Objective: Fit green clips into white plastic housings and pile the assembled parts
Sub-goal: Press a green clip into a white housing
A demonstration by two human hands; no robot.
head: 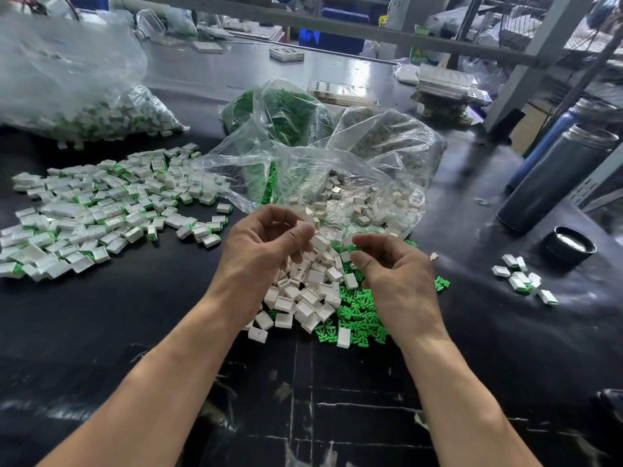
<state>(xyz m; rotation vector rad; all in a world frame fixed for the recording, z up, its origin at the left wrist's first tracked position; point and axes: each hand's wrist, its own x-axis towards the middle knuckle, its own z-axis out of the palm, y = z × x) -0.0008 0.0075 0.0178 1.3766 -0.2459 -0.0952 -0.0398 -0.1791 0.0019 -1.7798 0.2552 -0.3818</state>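
Observation:
My left hand (266, 241) hovers over a loose heap of white housings (303, 294), its fingers curled and its thumb and fingertips pinching a white housing (304, 226). Just to the right, my right hand (394, 271) pinches a green clip (353, 248) between thumb and forefinger, a short gap from the left hand. Loose green clips (357, 313) lie under and beside the right hand. A wide pile of assembled white-and-green parts (101, 210) spreads over the black table at the left.
Behind my hands lie open plastic bags of white housings (377, 197) and of green clips (279, 119). A bag of assembled parts (111, 119) sits far left. At the right are a few assembled parts (521, 279), a black lid (569, 246) and dark flasks (556, 176).

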